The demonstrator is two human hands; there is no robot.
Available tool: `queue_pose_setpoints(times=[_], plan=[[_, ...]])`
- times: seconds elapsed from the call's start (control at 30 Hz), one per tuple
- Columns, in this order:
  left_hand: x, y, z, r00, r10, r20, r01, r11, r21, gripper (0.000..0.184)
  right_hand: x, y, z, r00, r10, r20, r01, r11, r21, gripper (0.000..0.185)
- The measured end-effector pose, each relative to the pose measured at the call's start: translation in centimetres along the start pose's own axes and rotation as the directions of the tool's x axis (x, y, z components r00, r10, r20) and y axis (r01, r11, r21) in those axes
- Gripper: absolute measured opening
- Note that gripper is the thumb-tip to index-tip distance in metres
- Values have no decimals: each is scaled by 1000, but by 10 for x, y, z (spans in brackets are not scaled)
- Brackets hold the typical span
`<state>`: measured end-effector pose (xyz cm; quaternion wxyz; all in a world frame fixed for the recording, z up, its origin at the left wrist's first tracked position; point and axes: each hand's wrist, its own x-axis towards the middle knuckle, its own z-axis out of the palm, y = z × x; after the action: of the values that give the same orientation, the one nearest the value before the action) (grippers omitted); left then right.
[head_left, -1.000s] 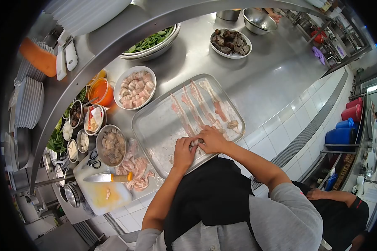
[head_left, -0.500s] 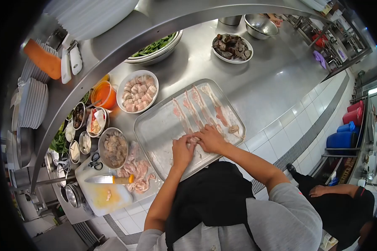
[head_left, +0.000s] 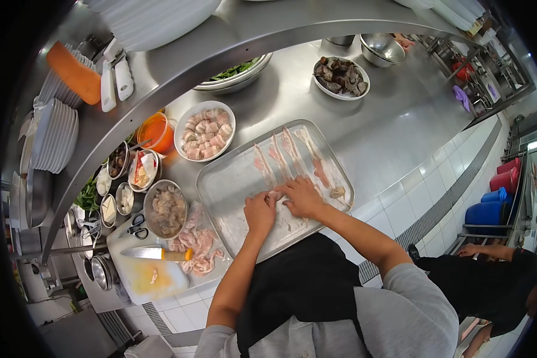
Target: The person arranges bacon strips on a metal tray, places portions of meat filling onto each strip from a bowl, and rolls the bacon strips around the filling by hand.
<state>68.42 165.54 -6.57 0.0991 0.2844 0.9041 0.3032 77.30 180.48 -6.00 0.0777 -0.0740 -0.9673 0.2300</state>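
A metal tray (head_left: 227,179) holds several thin bacon strips (head_left: 278,156) laid side by side. My left hand (head_left: 261,213) is closed at the near end of the leftmost strip, fingertips pinching pink bacon. Beside it, my right hand (head_left: 301,197) bends its fingers over the same bacon; what lies under them is mostly hidden. A small pale lump (head_left: 338,193) sits on the near end of the rightmost strip. Left of the tray, a white bowl (head_left: 181,151) contains bacon rolls (head_left: 206,132). A metal bowl (head_left: 150,225) of greyish, shrimp-like pieces (head_left: 167,209) stands nearer me.
A knife (head_left: 155,253) lies on a cutting board (head_left: 140,292), near scissors (head_left: 138,227) and raw meat slices (head_left: 196,250). Small ingredient bowls line the left. A bowl of dark pieces (head_left: 341,77) stands farther back. An overhead shelf (head_left: 244,51) crosses above; a person in black (head_left: 477,280) stands right.
The camera view has shifted slightly, so the counter sits lower in the picture. My hands stay together at the bacon with small finger movements. The person at right has changed posture.
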Motion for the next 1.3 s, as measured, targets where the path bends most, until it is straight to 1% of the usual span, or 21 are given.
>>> queue_pose_setpoints(times=[0.07,0.1,0.17,0.2,0.27,0.3,0.37,0.4,0.47,0.5,0.57,0.6,0.67,0.7,0.77,0.9,0.97,1.07,1.1,1.17,1.3], plan=[[5,0,-3,992,-76,98,73,997,27,31,5,1,3,1000,-25,17,26,999,-19,35],[4,0,-3,993,-73,94,70,997,30,31,8,1,4,1000,-27,12,28,999,-18,35],[2,-2,-2,986,138,-97,-144,988,-56,39,16,5,4,998,-54,16,55,998,-39,31],[3,-3,-2,985,144,-95,-150,987,-54,39,19,6,5,999,-50,11,51,998,-39,31],[4,-9,-2,947,316,-57,-321,939,-122,42,26,10,6,998,-40,54,42,998,-50,28],[5,-10,0,947,316,-58,-321,939,-122,42,30,11,6,998,-40,54,43,998,-51,28],[11,-12,4,959,283,-31,-284,954,-94,36,37,14,9,988,73,139,-73,997,-8,28],[14,-12,5,958,283,-35,-285,954,-97,36,38,16,9,988,72,139,-71,997,-12,28],[20,-13,8,963,266,-42,-269,958,-95,32,43,19,8,975,122,186,-134,989,56,33],[24,-13,8,962,267,-50,-271,958,-94,32,42,18,5,976,116,182,-127,991,52,33],[27,-14,8,951,288,-111,-293,956,-34,29,34,16,3,998,30,51,-32,999,34,39],[29,-14,7,952,284,-117,-290,957,-32,29,35,17,3,998,23,51,-25,999,34,39],[32,-10,7,983,160,-93,-169,980,-102,31,37,19,4,997,-57,58,54,998,43,41],[34,-7,7,982,161,-96,-170,980,-101,31,41,20,5,997,-59,56,57,997,43,41],[38,-4,5,999,-13,-39,8,990,-139,36,52,20,11,998,34,59,-41,992,122,39],[44,-6,3,999,-40,-27,34,975,-220,42,67,28,16,995,72,70,-82,984,158,37],[47,-12,3,998,65,27,-61,989,-138,44,72,26,15,994,105,11,-105,973,206,37],[53,-19,8,1000,-9,22,13,984,-178,43,76,24,9,989,124,83,-140,965,221,36],[56,-20,10,1000,-11,19,14,984,-178,43,77,23,8,989,121,83,-137,966,221,36],[62,-21,9,999,-39,13,40,986,-162,37,77,24,6,995,28,98,-38,995,96,34],[69,-22,10,998,-53,18,55,991,-123,31,87,24,8,994,19,107,-23,999,36,31]])
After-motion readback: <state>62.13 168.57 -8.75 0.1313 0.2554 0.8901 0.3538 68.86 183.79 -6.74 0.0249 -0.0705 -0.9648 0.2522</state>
